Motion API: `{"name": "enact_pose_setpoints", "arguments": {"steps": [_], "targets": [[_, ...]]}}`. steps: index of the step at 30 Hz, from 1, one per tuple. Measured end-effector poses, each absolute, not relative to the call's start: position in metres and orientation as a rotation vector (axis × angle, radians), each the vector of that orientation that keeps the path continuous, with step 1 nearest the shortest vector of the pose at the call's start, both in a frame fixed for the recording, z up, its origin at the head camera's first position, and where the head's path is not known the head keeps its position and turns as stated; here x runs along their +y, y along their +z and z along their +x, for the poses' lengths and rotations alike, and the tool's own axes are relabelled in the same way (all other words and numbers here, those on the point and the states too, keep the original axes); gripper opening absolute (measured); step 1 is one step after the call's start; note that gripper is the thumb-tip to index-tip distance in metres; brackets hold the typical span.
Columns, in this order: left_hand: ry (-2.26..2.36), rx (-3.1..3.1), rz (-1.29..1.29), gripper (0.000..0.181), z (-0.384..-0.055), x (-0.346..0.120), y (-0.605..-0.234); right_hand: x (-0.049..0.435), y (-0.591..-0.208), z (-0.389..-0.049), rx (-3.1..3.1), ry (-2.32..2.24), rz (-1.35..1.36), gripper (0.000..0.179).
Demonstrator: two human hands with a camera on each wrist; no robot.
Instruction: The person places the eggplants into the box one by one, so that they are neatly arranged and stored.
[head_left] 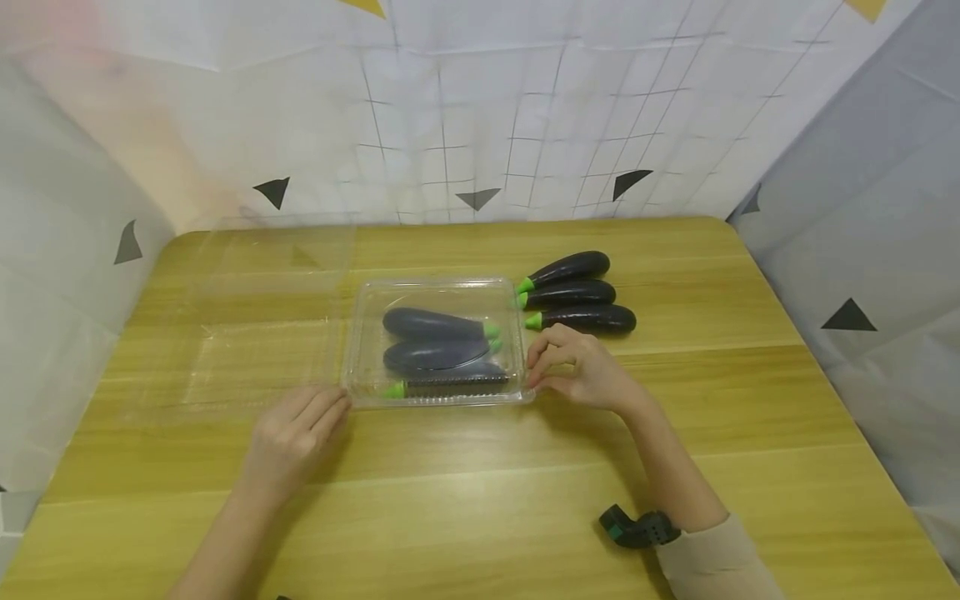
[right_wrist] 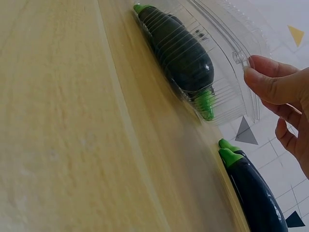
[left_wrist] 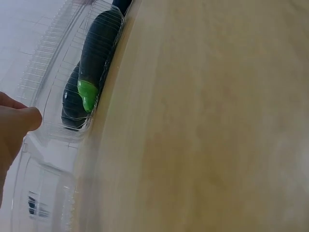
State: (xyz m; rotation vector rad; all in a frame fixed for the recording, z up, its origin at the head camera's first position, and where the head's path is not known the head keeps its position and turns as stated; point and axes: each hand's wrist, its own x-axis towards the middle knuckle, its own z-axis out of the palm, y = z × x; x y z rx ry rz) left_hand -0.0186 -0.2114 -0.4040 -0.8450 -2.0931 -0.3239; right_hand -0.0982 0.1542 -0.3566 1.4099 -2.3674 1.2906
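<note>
A clear plastic box (head_left: 442, 287) with its lid over it sits mid-table, and three dark eggplants (head_left: 435, 356) with green caps show inside. At the box's front left corner, my left hand (head_left: 296, 433) pinches the rim. Thumb and finger of the left hand (left_wrist: 14, 121) meet at that rim in the left wrist view. My right hand (head_left: 581, 367) grips the front right corner. In the right wrist view, the right hand's thumb (right_wrist: 268, 87) and forefinger pinch the lid's edge by a small tab, the other fingers bent below it.
A second clear plastic container (head_left: 258, 321) stands open on the left of the table. Behind my right hand lie three loose eggplants (head_left: 573, 293), green caps toward the box. A white sheet wall (head_left: 480, 125) rises behind the wooden table (head_left: 465, 500).
</note>
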Motion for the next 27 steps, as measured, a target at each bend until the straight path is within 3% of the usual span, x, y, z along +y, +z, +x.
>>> {"name": "enact_pose_setpoints", "arguments": {"steps": [27], "targets": [[-0.249,-1.982,-0.743,0.025,-0.025,-0.205,-0.416,0.153,-0.359,-0.095,-2.36,1.347,1.351,0.028]]}}
